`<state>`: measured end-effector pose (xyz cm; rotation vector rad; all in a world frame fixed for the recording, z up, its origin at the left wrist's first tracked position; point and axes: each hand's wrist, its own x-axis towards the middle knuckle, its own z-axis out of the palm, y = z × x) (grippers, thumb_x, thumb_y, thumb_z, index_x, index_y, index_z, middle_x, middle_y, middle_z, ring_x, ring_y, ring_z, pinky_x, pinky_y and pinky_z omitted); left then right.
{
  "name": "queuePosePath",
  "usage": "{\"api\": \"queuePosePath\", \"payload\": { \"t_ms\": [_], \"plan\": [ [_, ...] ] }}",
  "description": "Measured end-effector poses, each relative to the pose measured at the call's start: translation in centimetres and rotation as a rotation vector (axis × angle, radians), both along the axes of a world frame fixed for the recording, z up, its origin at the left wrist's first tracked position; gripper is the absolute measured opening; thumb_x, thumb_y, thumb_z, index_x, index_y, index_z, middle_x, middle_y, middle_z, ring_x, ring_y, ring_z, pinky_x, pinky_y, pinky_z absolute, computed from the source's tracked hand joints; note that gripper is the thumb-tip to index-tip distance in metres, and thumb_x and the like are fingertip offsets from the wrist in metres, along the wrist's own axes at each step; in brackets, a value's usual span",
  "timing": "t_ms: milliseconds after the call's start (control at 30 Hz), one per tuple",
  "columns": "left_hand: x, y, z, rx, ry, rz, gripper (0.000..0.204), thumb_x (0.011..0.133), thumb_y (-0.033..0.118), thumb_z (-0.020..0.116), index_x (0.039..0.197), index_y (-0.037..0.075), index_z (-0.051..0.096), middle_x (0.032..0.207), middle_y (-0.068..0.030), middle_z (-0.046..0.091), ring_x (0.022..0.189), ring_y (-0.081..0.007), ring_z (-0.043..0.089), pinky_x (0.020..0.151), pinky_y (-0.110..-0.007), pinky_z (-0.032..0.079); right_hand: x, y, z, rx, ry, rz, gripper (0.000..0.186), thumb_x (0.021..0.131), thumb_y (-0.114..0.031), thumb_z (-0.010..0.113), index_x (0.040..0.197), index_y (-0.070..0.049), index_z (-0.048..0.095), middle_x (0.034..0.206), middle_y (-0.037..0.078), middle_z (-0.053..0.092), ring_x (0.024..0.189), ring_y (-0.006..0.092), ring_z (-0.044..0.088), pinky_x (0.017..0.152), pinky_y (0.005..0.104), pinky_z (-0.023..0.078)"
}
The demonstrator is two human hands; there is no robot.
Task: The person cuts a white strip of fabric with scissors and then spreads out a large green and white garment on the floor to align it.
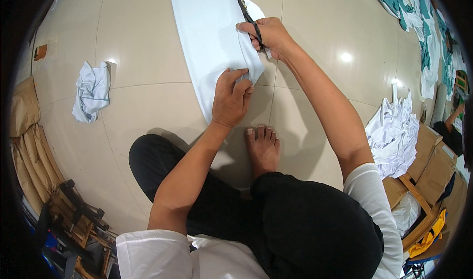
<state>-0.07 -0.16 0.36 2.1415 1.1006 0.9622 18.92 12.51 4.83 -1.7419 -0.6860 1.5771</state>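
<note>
Floor (148, 57) of glossy beige tiles spreads beneath everything, with teal and white garments (424, 42) strewn along its upper right side. Across the upper middle lies a long piece of white cloth (204, 37), flat over most of its length and folded at its near right corner, just beyond the person's bare foot (265, 153). Shiny white fabric (394, 136) sits heaped at the right beside cardboard boxes (438, 168); a smaller crumpled cloth (92, 92) lies at the left, well apart from the 2 hands. The left hand (230, 96) rests on the folded corner, its fingers bent against the fabric — whether they pinch it, I cannot tell. The right hand (271, 36) grasps black scissors (242, 7) by the handles, fingers curled around them — the blades point away along the cloth's right side.
</note>
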Motion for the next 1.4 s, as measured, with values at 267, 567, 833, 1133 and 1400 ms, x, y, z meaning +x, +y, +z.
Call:
{"api": "queuePosePath", "payload": {
  "t_ms": [267, 567, 833, 1133, 1400],
  "plan": [
    [0.2, 0.1, -0.2, -0.005, -0.034, 0.009, 0.025, 0.091, 0.005, 0.073, 0.112, 0.01, 0.059, 0.133, -0.0122, 0.065, 0.122, -0.0426, 0.061, 0.114, -0.061, 0.048, 0.0, 1.4, 0.0, -0.05, 0.003, 0.017, 0.038, 0.082, -0.029, 0.09, 0.069, -0.011, 0.059, 0.063, 0.0, 0.055, 0.05, 0.0101, 0.05, 0.047, 0.028, 0.039],
    [0.2, 0.1, 0.0, -0.019, -0.001, 0.012, 0.027, 0.089, 0.004, 0.074, 0.112, 0.01, 0.06, 0.133, -0.0128, 0.064, 0.123, -0.0416, 0.061, 0.114, -0.061, 0.048, -0.2, 2.6, -0.4, -0.052, -0.034, 0.004, 0.038, 0.082, -0.025, 0.087, 0.064, -0.005, 0.061, 0.056, 0.004, 0.054, 0.045, 0.0125, 0.048, 0.043, 0.0298, 0.037],
    [-0.2, 0.0, 0.0, -0.042, 0.023, -0.026, 0.026, 0.095, 0.003, 0.07, 0.116, 0.009, 0.055, 0.136, -0.0157, 0.064, 0.126, -0.0426, 0.059, 0.119, -0.061, 0.043, 0.0, 2.7, 0.7, -0.079, -0.018, 0.027, 0.036, 0.082, -0.026, 0.089, 0.069, -0.008, 0.061, 0.059, 0.001, 0.053, 0.047, 0.01, 0.046, 0.044, 0.0273, 0.036],
    [-0.2, -0.1, -0.4, -0.026, 0.043, -0.02, 0.025, 0.094, 0.008, 0.072, 0.115, 0.011, 0.058, 0.139, -0.0107, 0.059, 0.128, -0.0385, 0.059, 0.118, -0.061, 0.045, -0.1, 4.4, -0.1, -0.038, -0.029, 0.017, 0.036, 0.08, -0.024, 0.088, 0.066, -0.007, 0.06, 0.057, 0.002, 0.054, 0.045, 0.0107, 0.047, 0.043, 0.0282, 0.036],
    [-0.2, -0.3, -0.2, -0.053, 0.044, -0.01, 0.025, 0.094, 0.006, 0.072, 0.115, 0.011, 0.058, 0.138, -0.0114, 0.06, 0.13, -0.0394, 0.058, 0.119, -0.061, 0.043, 0.2, 3.8, 0.0, -0.04, -0.013, 0.022, 0.036, 0.081, -0.02, 0.088, 0.066, -0.006, 0.058, 0.058, 0.003, 0.056, 0.046, 0.0109, 0.05, 0.043, 0.027, 0.039]
  ]
}}
